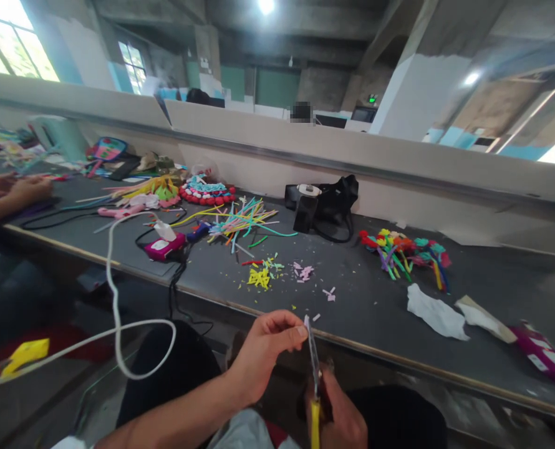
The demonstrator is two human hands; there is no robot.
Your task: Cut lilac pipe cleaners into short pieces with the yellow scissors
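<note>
Yellow-handled scissors (313,368) are sitting in the right hand (342,411), whose fingers are curling around the handle, though how each finger is lying cannot be told. The blades are pointing up across the edge of the dark table (366,290). By the scissors' tip, the left hand (272,343) is pinching a pale lilac piece (306,320) between thumb and forefinger.

Just beyond the scissors, lilac clippings (303,272) are lying scattered; beyond and to the scissors' left, yellow clippings (259,279) are forming a small heap, with coloured stems (242,221) fanning out farther back. A magenta packet (173,245) is resting well left of the scissors and another magenta packet (536,345) well to their right, both bearing white label patches whose print is too small to read. Far beyond the scissors, a green sign (372,98) is glowing, its marking illegible.
</note>
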